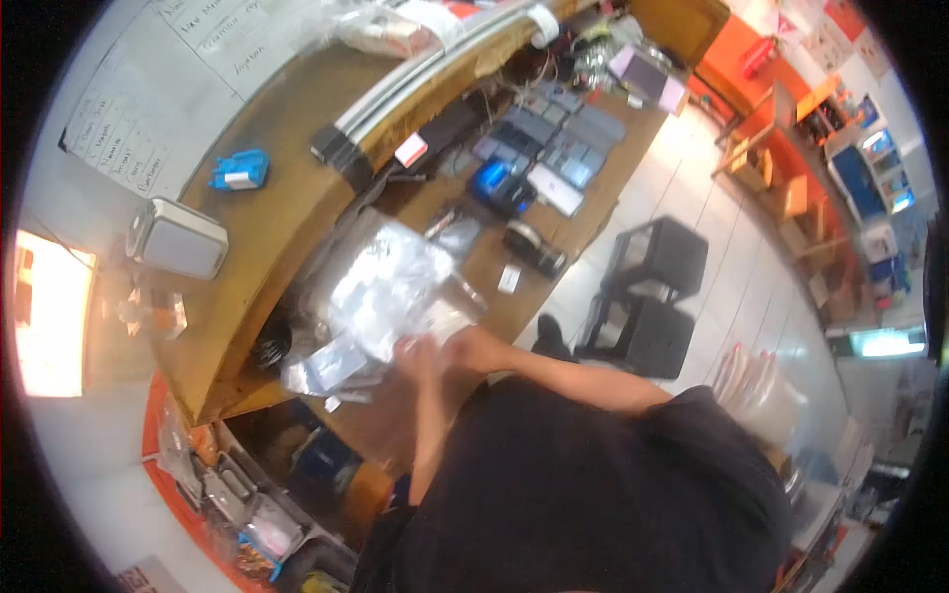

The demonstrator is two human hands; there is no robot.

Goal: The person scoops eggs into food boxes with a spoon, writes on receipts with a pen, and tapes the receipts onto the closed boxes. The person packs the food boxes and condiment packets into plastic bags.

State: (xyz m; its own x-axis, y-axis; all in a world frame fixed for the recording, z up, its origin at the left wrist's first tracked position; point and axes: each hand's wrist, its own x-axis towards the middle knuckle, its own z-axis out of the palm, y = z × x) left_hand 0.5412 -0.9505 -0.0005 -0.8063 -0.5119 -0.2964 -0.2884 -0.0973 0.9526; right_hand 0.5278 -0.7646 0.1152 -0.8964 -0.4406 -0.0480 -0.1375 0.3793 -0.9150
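Note:
A heap of shiny clear plastic bags [381, 277] lies on the wooden workbench in front of me. At its near edge my left hand [421, 356] is closed, its fingers blurred, on what looks like the edge of a plastic bag. Close beside it on the right, my right hand [474, 349] is curled against a pale, see-through plastic bag [445, 321]. Both hands nearly touch, and their fingertips are not sharp. A flat silvery packet [331, 366] sticks out of the heap left of my hands.
Several phones [573, 148] lie in rows further along the bench, near a black device with a blue-lit screen [497, 183] and a tape roll [534, 247]. A raised wooden ledge [287, 198] bounds the left. Black stools [647, 336] stand on the tiled floor at right.

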